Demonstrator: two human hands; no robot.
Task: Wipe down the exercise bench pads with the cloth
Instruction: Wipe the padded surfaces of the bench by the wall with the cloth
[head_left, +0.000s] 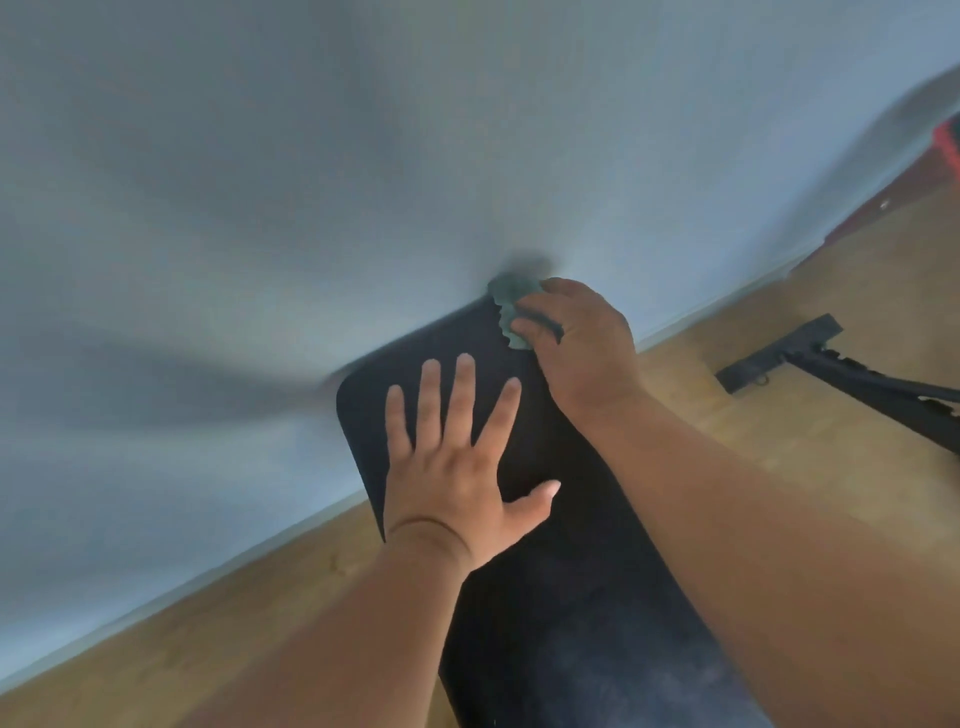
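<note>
The right hand (576, 343) presses a bunched cloth (511, 312), soft and light, on the bench pad's (545, 571) far corner; the left hand (457, 457), fingers spread, braces the firm pad.

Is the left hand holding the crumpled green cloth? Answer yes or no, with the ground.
No: the left hand lies flat with spread fingers on the black bench pad, while the right hand grips the crumpled green cloth.
</note>
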